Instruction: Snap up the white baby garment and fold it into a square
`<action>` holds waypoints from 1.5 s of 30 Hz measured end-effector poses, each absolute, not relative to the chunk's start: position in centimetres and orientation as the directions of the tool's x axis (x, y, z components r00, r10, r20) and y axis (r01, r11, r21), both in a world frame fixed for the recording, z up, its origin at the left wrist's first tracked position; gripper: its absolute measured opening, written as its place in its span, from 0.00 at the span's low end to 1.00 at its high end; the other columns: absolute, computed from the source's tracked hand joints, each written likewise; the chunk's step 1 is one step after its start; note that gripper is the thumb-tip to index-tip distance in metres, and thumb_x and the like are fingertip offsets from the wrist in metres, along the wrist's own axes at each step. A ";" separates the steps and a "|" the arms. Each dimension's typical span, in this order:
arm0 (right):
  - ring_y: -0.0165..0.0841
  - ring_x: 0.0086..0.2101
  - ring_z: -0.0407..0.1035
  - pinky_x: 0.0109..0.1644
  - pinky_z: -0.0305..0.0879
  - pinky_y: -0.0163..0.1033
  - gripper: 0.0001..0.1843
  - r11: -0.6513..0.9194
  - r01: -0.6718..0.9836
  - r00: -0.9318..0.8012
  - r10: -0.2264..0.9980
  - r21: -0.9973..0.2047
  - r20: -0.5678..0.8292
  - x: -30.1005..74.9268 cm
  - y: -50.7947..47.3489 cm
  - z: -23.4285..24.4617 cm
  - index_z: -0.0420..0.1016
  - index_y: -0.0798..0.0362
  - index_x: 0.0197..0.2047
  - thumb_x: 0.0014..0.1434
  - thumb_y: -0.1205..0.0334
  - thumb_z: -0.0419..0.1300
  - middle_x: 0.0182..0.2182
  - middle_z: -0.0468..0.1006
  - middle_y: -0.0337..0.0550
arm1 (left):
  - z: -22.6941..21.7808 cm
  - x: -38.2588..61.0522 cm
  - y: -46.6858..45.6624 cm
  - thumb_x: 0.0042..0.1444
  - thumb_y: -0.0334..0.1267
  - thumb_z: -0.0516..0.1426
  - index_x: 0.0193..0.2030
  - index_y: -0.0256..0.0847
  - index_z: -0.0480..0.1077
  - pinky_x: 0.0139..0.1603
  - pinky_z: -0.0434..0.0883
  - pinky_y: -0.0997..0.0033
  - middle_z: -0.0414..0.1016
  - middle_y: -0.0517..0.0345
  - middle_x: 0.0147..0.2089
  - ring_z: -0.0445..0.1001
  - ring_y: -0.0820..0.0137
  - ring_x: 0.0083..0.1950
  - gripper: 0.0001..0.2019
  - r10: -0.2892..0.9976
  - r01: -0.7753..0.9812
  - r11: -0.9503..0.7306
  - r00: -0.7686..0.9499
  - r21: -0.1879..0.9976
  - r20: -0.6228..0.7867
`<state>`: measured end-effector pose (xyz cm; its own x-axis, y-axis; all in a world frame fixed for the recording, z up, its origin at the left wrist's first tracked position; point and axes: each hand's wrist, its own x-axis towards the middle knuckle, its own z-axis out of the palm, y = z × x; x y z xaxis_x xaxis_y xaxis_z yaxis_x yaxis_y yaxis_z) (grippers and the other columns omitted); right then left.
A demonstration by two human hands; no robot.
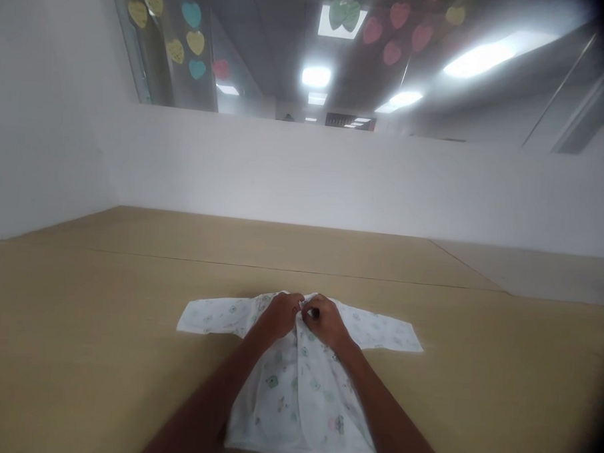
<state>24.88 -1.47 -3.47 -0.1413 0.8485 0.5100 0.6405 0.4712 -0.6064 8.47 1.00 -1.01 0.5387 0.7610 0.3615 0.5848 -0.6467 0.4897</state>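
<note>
Spread out on the table (77, 343), front side up: a white shirt (318, 411) with small green and pinkish prints, hem toward the camera, neck end farthest away. Stretched out from either side of the shirt: two long sleeves (210, 316), both fairly flat. At the neck end of the shirt, just left of its middle: the left hand (281, 314), grip narrow, pinching the cloth. Just beside it, right of the shirt's middle: the right hand (326, 321), thumb and finger curled in a ring, tips closed on the same front edge. Impossible to tell whether any fastener between the fingertips. Down the middle of the shirt, from hands to hem: a long crease or edge. Well beyond the shirt: a white wall (284, 165), with heart-shaped notes (400, 16) on the glass above.
</note>
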 end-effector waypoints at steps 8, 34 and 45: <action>0.30 0.30 0.68 0.36 0.63 0.35 0.10 0.490 0.628 -0.166 0.843 -0.604 0.511 25.0 -1.7 -3.1 0.79 0.51 0.29 0.51 0.73 0.58 0.29 0.75 0.40 | -0.7 7.9 1.5 0.49 0.24 0.50 0.33 0.40 0.74 0.39 0.64 0.70 0.78 0.55 0.32 0.74 0.65 0.37 0.13 0.703 0.527 -0.705 0.608 0.475 0.368; 0.33 0.32 0.67 0.38 0.60 0.36 0.08 0.470 0.726 -0.203 0.844 -0.502 0.496 24.6 -2.0 -3.4 0.74 0.51 0.32 0.54 0.71 0.55 0.30 0.75 0.41 | -1.8 7.9 2.2 0.47 0.31 0.57 0.34 0.35 0.75 0.34 0.71 0.73 0.80 0.53 0.31 0.78 0.67 0.33 0.08 0.871 0.378 -0.444 0.397 0.812 0.291; 0.32 0.30 0.69 0.36 0.62 0.35 0.07 0.354 0.724 -0.058 0.887 -0.593 0.458 23.9 -1.7 -3.4 0.76 0.53 0.26 0.50 0.69 0.58 0.27 0.76 0.41 | -2.0 8.1 2.5 0.45 0.24 0.52 0.31 0.36 0.70 0.31 0.66 0.76 0.75 0.58 0.28 0.71 0.72 0.29 0.09 0.848 0.377 -0.472 0.442 0.797 0.293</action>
<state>23.95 -1.73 -3.44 -0.0583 0.8869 0.4583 0.7235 0.3539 -0.5927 8.08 2.48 -2.04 0.4420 0.8477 0.2934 0.3770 -0.4723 0.7968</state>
